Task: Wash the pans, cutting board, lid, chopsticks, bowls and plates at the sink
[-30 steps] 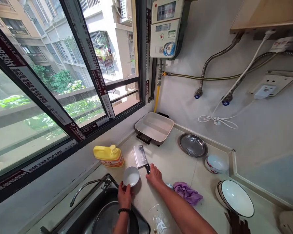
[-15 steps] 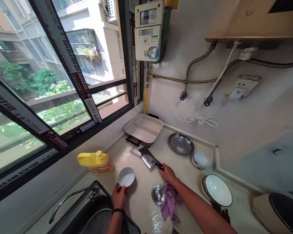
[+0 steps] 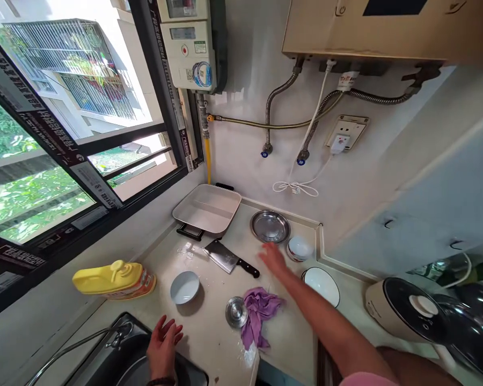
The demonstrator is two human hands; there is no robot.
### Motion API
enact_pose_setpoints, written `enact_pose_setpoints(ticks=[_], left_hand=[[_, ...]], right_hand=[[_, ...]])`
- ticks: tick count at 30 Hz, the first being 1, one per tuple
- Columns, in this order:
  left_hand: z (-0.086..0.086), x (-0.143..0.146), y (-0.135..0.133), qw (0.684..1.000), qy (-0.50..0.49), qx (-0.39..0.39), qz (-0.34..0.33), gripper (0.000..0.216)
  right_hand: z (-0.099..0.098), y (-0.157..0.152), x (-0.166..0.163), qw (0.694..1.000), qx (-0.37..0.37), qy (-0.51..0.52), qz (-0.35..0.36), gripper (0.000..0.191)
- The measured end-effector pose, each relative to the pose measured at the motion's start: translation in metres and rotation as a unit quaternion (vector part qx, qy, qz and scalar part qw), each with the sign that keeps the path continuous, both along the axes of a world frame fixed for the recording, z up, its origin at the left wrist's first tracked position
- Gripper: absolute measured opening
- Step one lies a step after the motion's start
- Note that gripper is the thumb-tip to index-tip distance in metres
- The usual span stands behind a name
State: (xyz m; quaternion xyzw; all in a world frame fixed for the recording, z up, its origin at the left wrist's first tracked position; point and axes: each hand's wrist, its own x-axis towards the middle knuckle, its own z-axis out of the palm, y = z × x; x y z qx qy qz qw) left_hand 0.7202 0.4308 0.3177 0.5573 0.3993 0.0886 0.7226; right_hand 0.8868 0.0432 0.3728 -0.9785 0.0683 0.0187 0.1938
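Observation:
My left hand (image 3: 165,343) hovers by the sink's edge with nothing in it, fingers apart and loosely curled. Just beyond it a white bowl (image 3: 184,288) stands on the counter. My right hand (image 3: 272,259) reaches forward over the counter, empty, its fingers stretched out and a little blurred. It is between the black handle of a cleaver (image 3: 225,258) and a stack of small bowls (image 3: 300,248), with a round steel plate (image 3: 270,226) just past the fingertips. The cleaver lies flat. Nearer to me are a small steel dish (image 3: 236,312) and a crumpled purple cloth (image 3: 260,313).
A divided pan (image 3: 207,209) sits in the far corner. On the left are a yellow jug (image 3: 115,280) and the black sink (image 3: 100,354) with its faucet. White-enamel bowls (image 3: 322,286) and a rice cooker (image 3: 402,311) stand to the right.
My right hand has let go of the cleaver's handle and moved toward the steel plate. My left hand has released the white bowl and drawn back. The view has turned right.

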Motion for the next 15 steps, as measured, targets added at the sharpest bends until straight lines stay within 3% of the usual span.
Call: enact_pose_setpoints(ticks=[4,7,11,15], left_hand=[[0.000,-0.023,0.017,1.000,0.016,0.013,0.022,0.047],[0.000,-0.032,0.021,0.998,0.047,0.000,0.041,0.037],[-0.003,-0.038,0.017,0.996,0.083,-0.014,0.022,0.028],[-0.010,-0.044,0.013,0.996,0.090,-0.010,0.005,0.032]], right_hand=[[0.039,-0.106,0.021,0.982,-0.063,-0.008,-0.179,0.044],[0.042,-0.158,0.020,0.962,-0.050,0.094,-0.251,0.040],[0.030,-0.175,0.010,0.957,-0.030,0.173,-0.231,0.010],[0.036,-0.174,0.010,0.968,-0.052,0.140,-0.200,0.024]])
